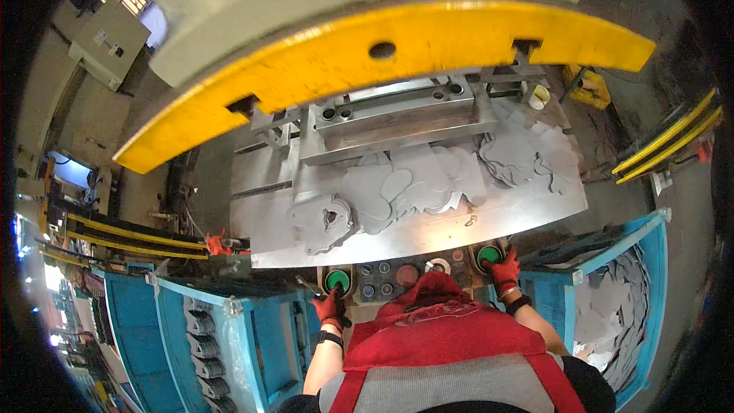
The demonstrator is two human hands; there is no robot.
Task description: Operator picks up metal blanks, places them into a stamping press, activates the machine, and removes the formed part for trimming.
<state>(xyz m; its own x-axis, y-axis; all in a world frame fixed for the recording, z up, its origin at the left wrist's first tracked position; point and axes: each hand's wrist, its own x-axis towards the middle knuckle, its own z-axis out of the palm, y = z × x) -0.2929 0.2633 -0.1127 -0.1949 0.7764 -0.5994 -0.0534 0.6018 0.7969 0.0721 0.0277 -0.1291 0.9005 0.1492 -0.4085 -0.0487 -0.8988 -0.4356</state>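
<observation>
My left hand, in a red glove, is at the left green push button of a control panel, a finger reaching onto it. A thin metal rod sticks out of this hand, which looks closed around it. At the panel's other end, my right hand, also red-gloved, has its fingers apart on the right green push button. Beyond the panel, a press bed carries a steel die, overlapping flat grey sheet-metal pieces and a rounded metal part with a hole.
Above the die hangs the press's yellow beam. Blue-framed bins stand on both sides: the left one holds stacked metal parts, the right one flat scrap pieces. Yellow rails flank the press.
</observation>
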